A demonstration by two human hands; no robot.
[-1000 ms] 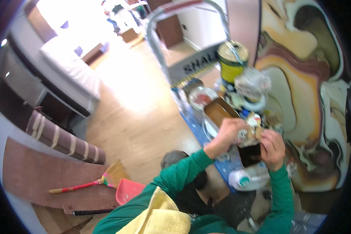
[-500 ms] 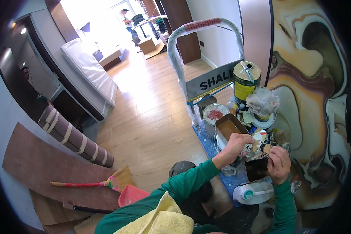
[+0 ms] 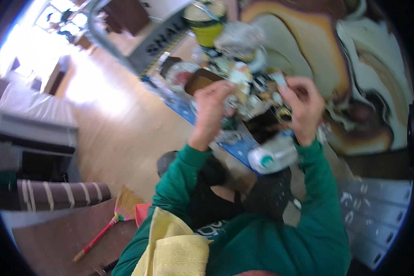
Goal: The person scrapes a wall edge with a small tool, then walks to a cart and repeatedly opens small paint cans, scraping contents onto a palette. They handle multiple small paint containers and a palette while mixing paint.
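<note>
My left hand (image 3: 209, 110) is raised over the loaded platform trolley, its thumb and fingers pressed together; whatever they may pinch is blurred. Just beyond it lies a crumpled whitish piece with coloured patches (image 3: 240, 79), and I cannot tell whether the fingertips touch it. Between the thumb and fingers of my right hand (image 3: 303, 108) is a small pale flat scrap (image 3: 278, 78). Under the hands, scraps and small items surround a dark open box (image 3: 262, 126). A brown rectangular tray (image 3: 200, 82) and a paint bucket with a red-stained lid (image 3: 179, 76) stand left of them.
A white jug with a teal cap (image 3: 273, 158) sits at the trolley's near end. Farther back are a yellow-green can (image 3: 204, 30) and a plastic-wrapped bundle (image 3: 239, 39). A marbled panel (image 3: 303, 41) borders the right. A broom (image 3: 99, 234) and a rolled mat (image 3: 64, 194) lie left.
My view has swung right and tilted, smearing the picture. My hands have moved farther apart; the right one has lifted a small pale scrap above the clutter.
</note>
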